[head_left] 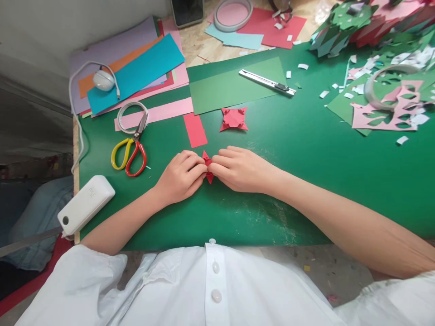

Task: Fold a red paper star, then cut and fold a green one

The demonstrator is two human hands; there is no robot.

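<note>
Both hands meet over a small red folded paper piece (210,175) near the front of the green table mat (238,213). My left hand (181,175) pinches its left side, and my right hand (239,168) pinches the right side. Only the pointed upper and lower tips and a narrow middle strip show; the fingers cover the rest. Just beyond my right hand lies a second red folded paper shape (234,119) with four pointed corners. A red paper strip (195,130) lies flat above my left hand.
Scissors (136,156) with yellow and red handles touch a tape roll (119,118) at left. A white power bank (86,203) sits at the left edge. A utility knife (267,82) lies on green paper (234,88). Cut-out pink paper (384,115) and scraps are at right.
</note>
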